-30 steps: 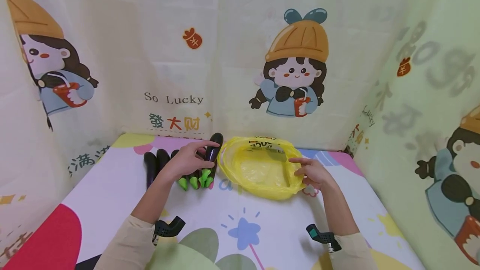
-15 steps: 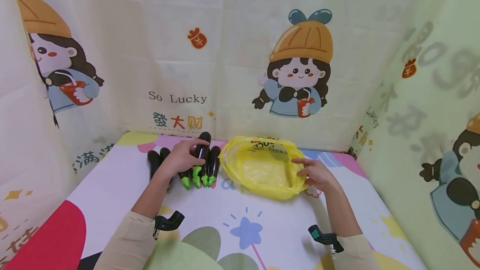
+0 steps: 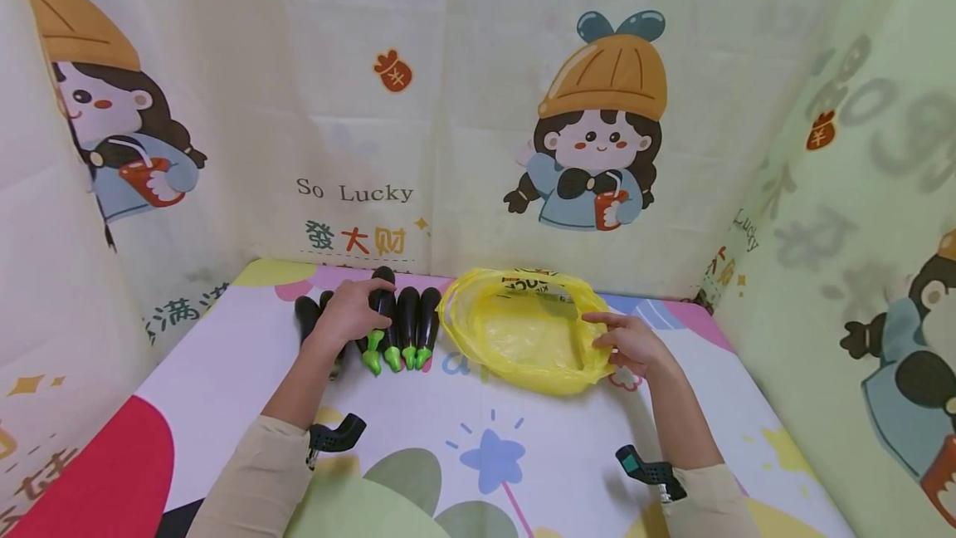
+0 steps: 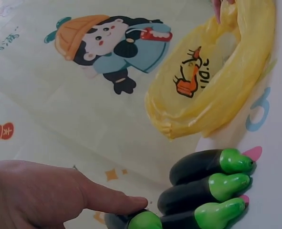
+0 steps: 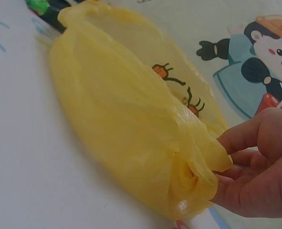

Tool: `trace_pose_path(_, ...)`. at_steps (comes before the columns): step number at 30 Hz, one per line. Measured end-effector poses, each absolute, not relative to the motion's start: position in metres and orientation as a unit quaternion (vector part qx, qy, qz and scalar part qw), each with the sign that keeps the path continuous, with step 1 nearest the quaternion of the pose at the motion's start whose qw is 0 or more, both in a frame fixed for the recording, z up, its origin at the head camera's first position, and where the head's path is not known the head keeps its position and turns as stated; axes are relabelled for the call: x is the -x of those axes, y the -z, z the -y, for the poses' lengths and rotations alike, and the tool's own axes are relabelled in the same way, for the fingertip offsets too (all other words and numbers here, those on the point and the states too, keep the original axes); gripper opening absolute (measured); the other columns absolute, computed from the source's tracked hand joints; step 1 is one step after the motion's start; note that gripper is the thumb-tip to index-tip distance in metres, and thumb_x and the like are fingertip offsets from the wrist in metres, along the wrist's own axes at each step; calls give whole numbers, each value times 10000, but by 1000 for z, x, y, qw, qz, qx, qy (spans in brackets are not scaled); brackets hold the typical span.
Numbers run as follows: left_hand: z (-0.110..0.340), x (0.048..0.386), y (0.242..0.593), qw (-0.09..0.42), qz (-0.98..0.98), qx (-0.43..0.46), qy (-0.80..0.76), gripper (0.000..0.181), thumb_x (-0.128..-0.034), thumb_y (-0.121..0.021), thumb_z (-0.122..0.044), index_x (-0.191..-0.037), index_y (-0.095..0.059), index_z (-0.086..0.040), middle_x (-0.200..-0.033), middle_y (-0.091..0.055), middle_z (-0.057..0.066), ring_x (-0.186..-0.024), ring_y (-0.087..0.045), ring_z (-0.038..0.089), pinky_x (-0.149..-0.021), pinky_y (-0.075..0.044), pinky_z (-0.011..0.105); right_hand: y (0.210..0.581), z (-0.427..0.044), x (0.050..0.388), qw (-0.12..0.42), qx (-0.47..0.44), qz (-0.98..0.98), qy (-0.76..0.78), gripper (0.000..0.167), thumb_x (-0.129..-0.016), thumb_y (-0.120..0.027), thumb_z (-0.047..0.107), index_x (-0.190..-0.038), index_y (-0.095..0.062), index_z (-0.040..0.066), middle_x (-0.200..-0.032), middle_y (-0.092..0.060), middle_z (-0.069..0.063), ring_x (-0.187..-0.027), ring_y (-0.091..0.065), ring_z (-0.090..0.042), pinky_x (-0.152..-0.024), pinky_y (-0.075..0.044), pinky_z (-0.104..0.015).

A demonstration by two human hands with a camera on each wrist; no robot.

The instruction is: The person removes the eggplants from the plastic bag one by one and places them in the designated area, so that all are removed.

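With thumb and fingers my left hand (image 3: 351, 310) grips a dark eggplant (image 3: 383, 299) with a green cap, held above a row of similar ones. In the left wrist view, the green cap of that eggplant (image 4: 145, 221) shows under the thumb. Several more eggplants (image 3: 428, 318) lie side by side on the table, caps toward me; the hand partly hides some. To their right, a yellow plastic bag (image 3: 478, 364) stands with its mouth spread wide. My right hand (image 3: 631, 341) pinches the bag's right rim, as the right wrist view of the yellow bag (image 5: 112, 109) also shows.
A white patterned cloth covers the table (image 3: 418, 430). Light printed curtains (image 3: 463, 106) rise close behind the table and along both sides. Each wrist carries a black camera mount (image 3: 336, 434).
My left hand has moved left with the eggplant, away from the bag, uncovering the eggplants nearest the bag. The right hand keeps its hold on the rim. The head view has shifted slightly.
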State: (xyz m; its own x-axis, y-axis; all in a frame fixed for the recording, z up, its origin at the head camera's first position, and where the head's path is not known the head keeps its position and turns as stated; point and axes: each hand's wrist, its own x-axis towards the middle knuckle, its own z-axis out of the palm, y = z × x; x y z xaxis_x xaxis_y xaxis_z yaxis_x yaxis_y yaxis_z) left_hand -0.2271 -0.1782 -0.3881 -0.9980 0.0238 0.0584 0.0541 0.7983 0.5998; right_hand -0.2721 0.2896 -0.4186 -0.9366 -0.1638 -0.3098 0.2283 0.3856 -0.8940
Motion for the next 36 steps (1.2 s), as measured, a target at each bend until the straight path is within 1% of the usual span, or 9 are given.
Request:
trace_pose_path(6,182,229,394,19,954,-2,300,551,-867,-773,-135,-1401,-642,-97,-1333,-589,328,-1214,-482,454,-904,-532,562,418,-289,272,178,-24,-811,556,533,-977,-598,12,-1505,-542,63,-1581,-350,-202,-1050,-580,-255,-857,-611,-306)
trace_pose_path(14,183,229,396,10,954,-28,300,552,-882,-752,-146,-1417,-624,-99,-1357,-504,372,-1163,-493,461,-838,-555,544,418,-288,272,178,-24,-809,560,533,-977,-593,7,-1505,-540,57,-1587,-347,-204,-1060,-573,-258,-860,-612,-302)
trace_pose_path(18,184,230,397,6,957,-32,289,573,-886,-751,-154,-1437,-605,-98,-1348,-508,376,-1142,-504,457,-815,-562,528,418,-288,272,179,-24,-807,562,531,-979,-587,3,-1505,-538,54,-1585,-342,-201,-1071,-560,-260,-847,-606,-286)
trace_pose_path(24,185,231,399,1,961,-25,277,589,-894,-751,-166,-1457,-587,-107,-1357,-537,370,-1166,-507,469,-828,-555,555,418,-289,272,183,-27,-804,565,531,-981,-583,0,-1507,-534,54,-1579,-341,-199,-1062,-556,-256,-839,-600,-283)
trace_pose_path(29,185,231,398,-5,962,-22,273,589,-900,-753,-178,-1462,-585,-121,-1387,-517,379,-1183,-507,483,-862,-555,588,417,-289,271,184,-26,-805,564,531,-984,-580,6,-1511,-530,56,-1582,-337,-201,-1076,-552,-261,-849,-601,-289)
trace_pose_path(36,185,230,396,-10,963,-14,269,601,-901,-754,-179,-1473,-579,-115,-1421,-511,380,-1212,-496,492,-889,-556,601,416,-289,271,185,-20,-806,562,532,-990,-569,9,-1518,-519,53,-1554,-348,-201,-1045,-554,-252,-820,-588,-271)
